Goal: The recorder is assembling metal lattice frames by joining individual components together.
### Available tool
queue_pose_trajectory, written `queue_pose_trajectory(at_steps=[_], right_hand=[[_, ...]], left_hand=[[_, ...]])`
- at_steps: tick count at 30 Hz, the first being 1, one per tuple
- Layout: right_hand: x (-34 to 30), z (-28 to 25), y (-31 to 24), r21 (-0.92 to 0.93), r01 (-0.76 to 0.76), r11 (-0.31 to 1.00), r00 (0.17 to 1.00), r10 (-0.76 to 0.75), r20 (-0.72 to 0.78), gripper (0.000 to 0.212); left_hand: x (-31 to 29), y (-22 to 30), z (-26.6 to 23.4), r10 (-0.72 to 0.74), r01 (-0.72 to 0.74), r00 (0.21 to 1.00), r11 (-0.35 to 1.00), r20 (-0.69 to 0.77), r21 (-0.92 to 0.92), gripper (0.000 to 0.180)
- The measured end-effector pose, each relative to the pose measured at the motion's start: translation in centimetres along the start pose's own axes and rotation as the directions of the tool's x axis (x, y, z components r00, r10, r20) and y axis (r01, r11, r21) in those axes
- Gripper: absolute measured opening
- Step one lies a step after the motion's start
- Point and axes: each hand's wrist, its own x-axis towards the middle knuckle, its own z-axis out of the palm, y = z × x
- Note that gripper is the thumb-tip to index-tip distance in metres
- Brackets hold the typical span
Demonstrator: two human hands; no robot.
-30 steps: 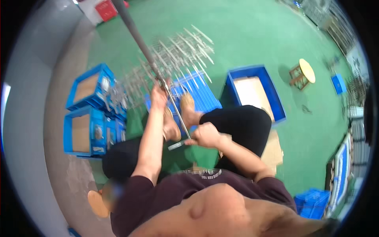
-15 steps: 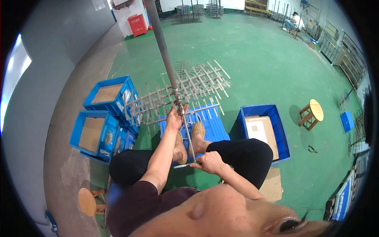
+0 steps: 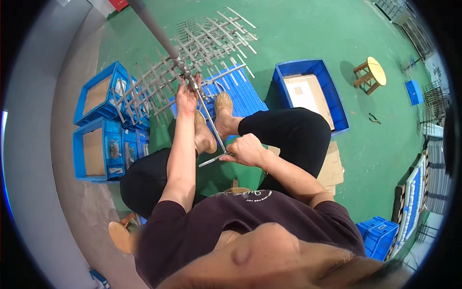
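My right hand (image 3: 246, 150) is closed round the crossbar of a long steel T-handle wrench (image 3: 211, 122), low between my knees. From there the wrench's shaft slants up and away to a joint at the lower end of a thick grey pole (image 3: 161, 34). My left hand (image 3: 186, 99) is at that joint, fingers curled round the fittings by the wrench's far end; its fingertips are partly hidden. Beyond and beside the pole spreads a metal rack (image 3: 204, 45) of many crossed bars. My feet rest on a blue ribbed platform (image 3: 245, 98) beneath it.
Blue crates with cardboard inside (image 3: 88, 150) stand at left. At right are a larger blue bin (image 3: 339, 115), a round wooden stool (image 3: 377, 71) and pliers (image 3: 374, 118) on the green floor. Another stool (image 3: 119, 236) stands at lower left, a blue crate (image 3: 378, 237) at lower right.
The view has tilted downward, so the rack, crates and bin sit higher in the picture. Both hands keep their places on the joint and the wrench; the crossbar's angle differs slightly.
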Motion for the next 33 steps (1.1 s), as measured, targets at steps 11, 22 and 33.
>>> queue_pose_trajectory(at_steps=[11, 22, 33], right_hand=[[0.0, 0.9, -0.6, 0.002, -0.014, 1.0, 1.0, 0.013, 0.027, 0.052], [0.3, 1.2, -1.2, 0.016, -0.038, 0.999, 0.999, 0.038, -0.01, 0.05], [1.1, 0.2, -2.3, -0.007, -0.032, 0.999, 0.997, 0.033, 0.074, 0.047]], left_hand=[[-0.7, 0.1, 0.8, -0.014, 0.011, 0.998, 0.998, -0.064, -0.055, 0.027], [-0.6, 0.1, 1.4, -0.001, 0.003, 1.0, 0.996, -0.025, 0.085, 0.032], [0.2, -0.6, 1.8, 0.044, -0.032, 0.998, 0.976, -0.054, 0.215, 0.022]])
